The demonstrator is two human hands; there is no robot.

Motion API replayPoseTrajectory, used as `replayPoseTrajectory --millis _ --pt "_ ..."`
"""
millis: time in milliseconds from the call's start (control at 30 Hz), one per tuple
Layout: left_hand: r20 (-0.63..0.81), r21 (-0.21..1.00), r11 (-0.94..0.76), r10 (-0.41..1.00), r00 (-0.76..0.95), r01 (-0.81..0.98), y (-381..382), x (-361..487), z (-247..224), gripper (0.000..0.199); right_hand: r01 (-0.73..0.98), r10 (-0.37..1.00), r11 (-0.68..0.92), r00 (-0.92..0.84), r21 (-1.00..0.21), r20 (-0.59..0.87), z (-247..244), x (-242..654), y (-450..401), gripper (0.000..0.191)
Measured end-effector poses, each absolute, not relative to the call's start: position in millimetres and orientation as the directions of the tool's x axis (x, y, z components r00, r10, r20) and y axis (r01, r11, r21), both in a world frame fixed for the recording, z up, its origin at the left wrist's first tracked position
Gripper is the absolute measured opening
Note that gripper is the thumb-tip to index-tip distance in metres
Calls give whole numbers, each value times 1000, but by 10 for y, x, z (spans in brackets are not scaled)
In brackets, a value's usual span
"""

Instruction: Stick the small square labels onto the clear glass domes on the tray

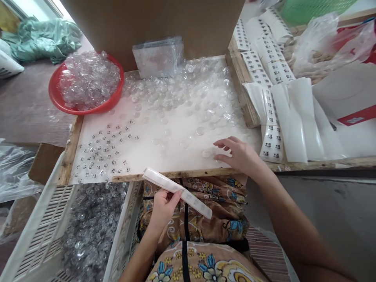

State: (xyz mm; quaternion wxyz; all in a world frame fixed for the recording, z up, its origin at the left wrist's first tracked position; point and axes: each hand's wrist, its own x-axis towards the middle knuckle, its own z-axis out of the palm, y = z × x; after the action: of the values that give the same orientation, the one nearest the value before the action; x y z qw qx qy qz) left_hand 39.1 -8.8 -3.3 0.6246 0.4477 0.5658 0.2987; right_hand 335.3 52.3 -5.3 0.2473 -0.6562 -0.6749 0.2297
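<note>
The flowered apron lies nearest, and over it slants a flattened white strip, pinched between thumb and fingers of the left hand. Beyond, over the wood-edged tray, the right hand reaches leftward, thumb and fingertips parted beside a clear disc; picking seems under way, calling for a light pinch.
</note>
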Motion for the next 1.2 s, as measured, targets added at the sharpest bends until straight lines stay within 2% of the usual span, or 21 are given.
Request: replayPoseTrajectory --millis 133,367,500,667,767,933,1000,1100,1200 --pt "-449 893 430 875 183 134 -59 456 -4 32 762 998 29 -55 -647 -20 -158 3170 465 23" --pt "-424 905 408 890 166 124 -88 438 -4 32 663 993 91 -6 -743 116 -253 2970 625 22" --pt "-424 903 405 894 146 141 -124 378 -40 28 720 981 129 5 -682 192 -200 3007 564 28" --pt "-440 894 414 884 159 171 -133 376 -35 28 815 983 161 -79 -557 168 -161 2984 505 42" --pt "-427 901 403 890 159 160 -117 383 -26 28 792 984 167 -101 -587 144 -155 2966 488 37" --pt "-427 903 413 892 149 119 -120 367 -62 28 653 995 96 -92 -751 48 -102 3021 447 25" --pt "-428 903 413 892 147 121 -134 361 -79 27 623 999 51 -43 -780 32 -63 3066 455 21" --pt "-427 903 411 891 153 125 -150 367 -87 25 672 997 5 51 -741 53 -25 3111 507 15" --pt "-409 911 393 897 166 124 -145 382 -75 23 733 996 20 45 -680 77 -54 3077 584 18"
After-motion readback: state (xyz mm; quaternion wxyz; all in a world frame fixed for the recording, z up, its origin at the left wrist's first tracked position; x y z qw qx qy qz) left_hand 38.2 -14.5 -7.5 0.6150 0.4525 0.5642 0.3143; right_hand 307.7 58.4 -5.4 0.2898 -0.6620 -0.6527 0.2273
